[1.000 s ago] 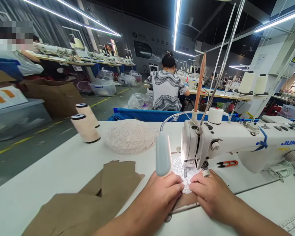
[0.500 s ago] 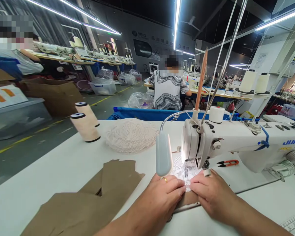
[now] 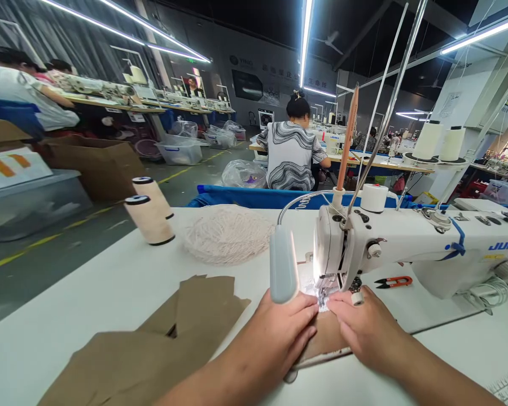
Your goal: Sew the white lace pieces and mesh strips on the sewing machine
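Note:
At the needle of a white sewing machine (image 3: 381, 231), a strip of white lace trim (image 3: 323, 306) lies under the presser foot. My left hand (image 3: 281, 324) has its fingers pressed together on the lace's left edge. From the other side, my right hand (image 3: 366, 327) grips the right edge, thumb and fingertips closed. Below the lace, between both hands, a brown flat piece (image 3: 325, 335) covers the machine bed. A lit grey lamp (image 3: 283, 265) hangs just above my left fingers, and the machine head hides part of the lace.
Brown cut pieces (image 3: 152, 344) lie to the left on the white table. Behind them are a heap of pale lace (image 3: 228, 234) and two thread cones (image 3: 150, 220). Orange thread snips (image 3: 393, 281) rest under the machine arm. A co-worker (image 3: 294, 149) sits ahead.
The lace has moved forward under the presser foot, so less of it shows between my hands and more of the brown piece is visible. My fingertips have moved slightly nearer the needle.

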`<state>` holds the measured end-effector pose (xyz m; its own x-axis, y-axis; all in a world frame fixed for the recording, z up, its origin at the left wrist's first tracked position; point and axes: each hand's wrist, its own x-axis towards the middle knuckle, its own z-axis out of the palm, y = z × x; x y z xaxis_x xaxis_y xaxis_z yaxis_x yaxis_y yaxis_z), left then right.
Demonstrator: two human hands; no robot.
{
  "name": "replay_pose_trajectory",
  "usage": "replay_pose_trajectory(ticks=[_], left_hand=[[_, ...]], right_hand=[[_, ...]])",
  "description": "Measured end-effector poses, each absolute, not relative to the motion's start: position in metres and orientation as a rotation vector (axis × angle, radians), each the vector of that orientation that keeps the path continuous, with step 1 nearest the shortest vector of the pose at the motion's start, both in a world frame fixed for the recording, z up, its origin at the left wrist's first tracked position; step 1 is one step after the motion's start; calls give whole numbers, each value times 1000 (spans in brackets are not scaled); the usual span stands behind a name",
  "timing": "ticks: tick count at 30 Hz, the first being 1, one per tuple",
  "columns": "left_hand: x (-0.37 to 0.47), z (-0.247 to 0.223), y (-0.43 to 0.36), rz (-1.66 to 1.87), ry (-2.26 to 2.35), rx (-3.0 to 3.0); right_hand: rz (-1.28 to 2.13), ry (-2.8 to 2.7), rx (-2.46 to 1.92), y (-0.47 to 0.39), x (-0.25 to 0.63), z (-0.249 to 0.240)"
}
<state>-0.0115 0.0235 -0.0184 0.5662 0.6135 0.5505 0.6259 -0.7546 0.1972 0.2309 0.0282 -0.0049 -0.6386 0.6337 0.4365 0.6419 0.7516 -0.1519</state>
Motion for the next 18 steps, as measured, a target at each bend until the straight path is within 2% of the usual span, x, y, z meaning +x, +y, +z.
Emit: replay_pose_trajectory(ticks=[8, 14, 18], left_hand=[[-15, -18, 19, -914, -1180, -2721], [-21, -30, 23, -823, -1470, -2538], [-16, -19, 9, -874, -1390, -2629]], right_hand=[[4, -2484, -984, 29, 231, -5], [15, -2498, -982, 30, 232, -5], [78, -2527, -861, 28, 231, -2]])
